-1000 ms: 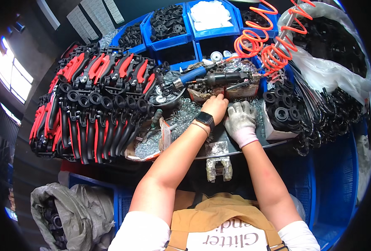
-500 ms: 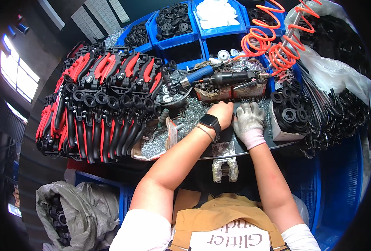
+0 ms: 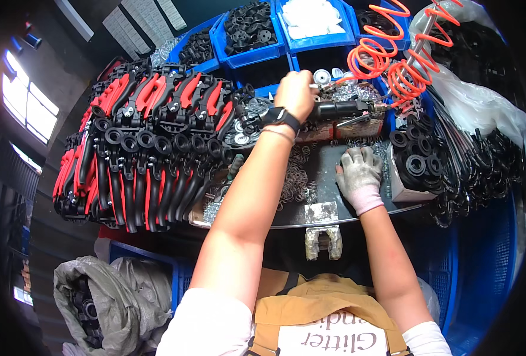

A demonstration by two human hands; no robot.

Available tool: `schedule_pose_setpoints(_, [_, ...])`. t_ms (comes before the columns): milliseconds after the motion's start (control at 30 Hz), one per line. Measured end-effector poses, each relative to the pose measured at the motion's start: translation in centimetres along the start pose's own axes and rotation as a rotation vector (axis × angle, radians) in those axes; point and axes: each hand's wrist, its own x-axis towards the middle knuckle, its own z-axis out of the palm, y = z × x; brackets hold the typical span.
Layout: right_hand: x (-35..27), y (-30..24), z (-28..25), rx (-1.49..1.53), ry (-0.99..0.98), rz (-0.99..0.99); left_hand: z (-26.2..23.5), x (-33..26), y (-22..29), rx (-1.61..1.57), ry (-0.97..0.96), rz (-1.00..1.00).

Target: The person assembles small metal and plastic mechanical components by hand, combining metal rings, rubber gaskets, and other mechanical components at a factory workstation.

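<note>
My left hand (image 3: 297,95), bare with a black watch at the wrist, reaches over the back of the bench. Its fingers are curled closed, with a small whitish bit at the fingertips that I cannot make out. The hand covers the place of the blue-handled air tool. A black air tool (image 3: 340,109) lies just right of it, across small cardboard boxes. My right hand (image 3: 360,172), in a grey-white glove, rests on the dark bench top (image 3: 328,172), fingers slightly apart and holding nothing visible. Coiled metal springs (image 3: 295,184) lie between my forearms.
Red-and-black lever assemblies (image 3: 156,142) are stacked at left. Blue bins (image 3: 254,58) of black and white parts line the back. Orange coiled hoses (image 3: 402,80) hang at right, above a box of black rings (image 3: 416,154). A metal fixture (image 3: 322,234) juts from the front edge.
My left hand has moved away from beside the right hand, up and left to the back of the bench over the blue-handled tool. The right hand has stayed nearly in place.
</note>
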Motion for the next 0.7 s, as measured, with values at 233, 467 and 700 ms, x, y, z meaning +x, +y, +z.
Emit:
schedule_pose_setpoints(233, [2.8, -1.7, -1.8, -0.04, -0.098, -0.057, -5.0, -10.3, 0.5, -0.117, 0.11, -0.105])
schedule_pose_setpoints(467, [6.5, -3.4, 3.0, 0.075, -0.289, -0.33, -3.1, -20.6, 6.4, 0.133, -0.231, 0.066])
schedule_pose_setpoints(700, [4.5, -2.4, -0.6, 0.385, -0.133, -0.006, -2.9, -20.6, 5.0, -0.283, 0.045, -0.132])
